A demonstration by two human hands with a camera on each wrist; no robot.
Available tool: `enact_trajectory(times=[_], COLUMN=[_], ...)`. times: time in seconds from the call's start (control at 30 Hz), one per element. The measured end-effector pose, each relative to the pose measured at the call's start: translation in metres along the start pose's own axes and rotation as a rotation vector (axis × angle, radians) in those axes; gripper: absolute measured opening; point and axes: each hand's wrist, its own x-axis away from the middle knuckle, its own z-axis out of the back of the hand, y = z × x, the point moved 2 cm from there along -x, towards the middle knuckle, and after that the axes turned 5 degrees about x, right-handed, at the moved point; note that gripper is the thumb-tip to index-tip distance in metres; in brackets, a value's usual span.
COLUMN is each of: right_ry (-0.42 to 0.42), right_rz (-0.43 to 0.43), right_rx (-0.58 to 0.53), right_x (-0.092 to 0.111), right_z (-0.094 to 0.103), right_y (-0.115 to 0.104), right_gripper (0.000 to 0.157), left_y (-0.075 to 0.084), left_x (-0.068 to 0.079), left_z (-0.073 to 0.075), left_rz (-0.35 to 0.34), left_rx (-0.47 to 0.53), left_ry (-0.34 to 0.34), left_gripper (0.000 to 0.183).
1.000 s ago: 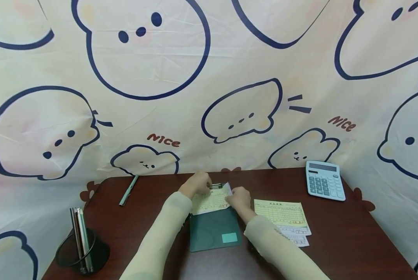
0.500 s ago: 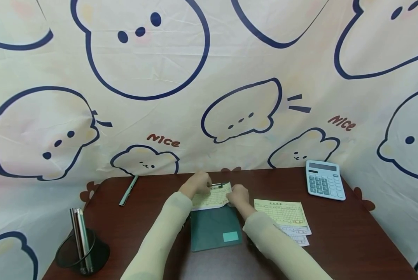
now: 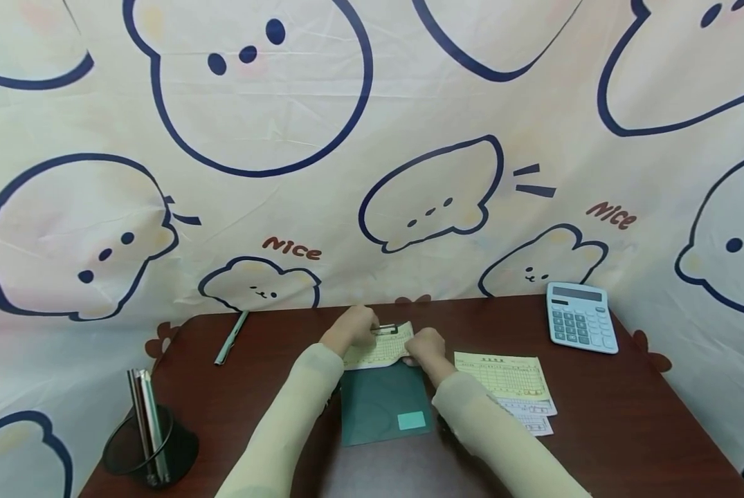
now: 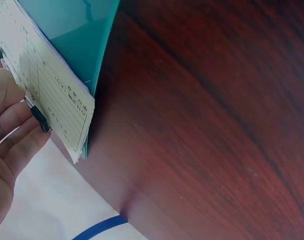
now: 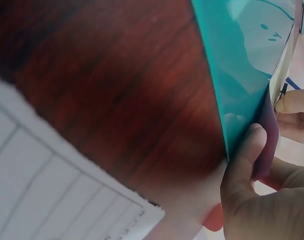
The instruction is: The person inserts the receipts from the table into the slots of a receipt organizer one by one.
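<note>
A dark green clipboard [image 3: 378, 401] with a pale label lies on the desk in the head view. At its far end, my left hand [image 3: 353, 328] pinches the metal clip [image 3: 389, 329]; the clip's black end [image 4: 40, 119] shows in the left wrist view. Yellow printed forms [image 3: 372, 354] lie under the clip, their near edge lifted off the board. My right hand [image 3: 428, 350] holds the right edge of these sheets. In the right wrist view, its thumb lies against the bent sheets [image 5: 268, 135], beside the glossy green board [image 5: 232, 90]. Parts of the fingers are hidden.
To the right lie more forms, a yellow sheet [image 3: 502, 375] over white ones [image 3: 533, 423]. A light blue calculator [image 3: 580, 318] stands at the back right. A pen [image 3: 230, 339] lies at the back left, and a black mesh holder [image 3: 181, 449] with pencils stands front left.
The right hand has shifted slightly, and the near edge of the yellow forms has moved up toward the clip, baring more of the green board. The left hand stays at the clip.
</note>
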Motion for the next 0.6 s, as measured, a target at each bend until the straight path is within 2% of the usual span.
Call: enact_trajectory(times=[0.17, 0.27, 0.43, 0.6], right_ry=[-0.001, -0.007, -0.041, -0.078], right_rz=[-0.011, -0.013, -0.024, 0.038], right_rx=[-0.003, -0.012, -0.055, 0.038], right_x=[0.0, -0.001, -0.003, 0.0], right_z=[0.002, 0.002, 0.003, 0.011], right_y=[0.0, 0.0, 0.002, 0.004], right_gripper=[0.01, 0.007, 0.006, 0.018], left_y=[0.0, 0.001, 0.003, 0.002], left_x=[0.001, 0.002, 0.004, 0.007], left_z=[0.0, 0.001, 0.003, 0.004], left_rz=[0.004, 0.006, 0.012, 0.031], left_rx=[-0.006, 0.012, -0.026, -0.027], left_ry=[0.011, 0.005, -0.007, -0.028], left_gripper=[0.047, 0.043, 0.01, 0.019])
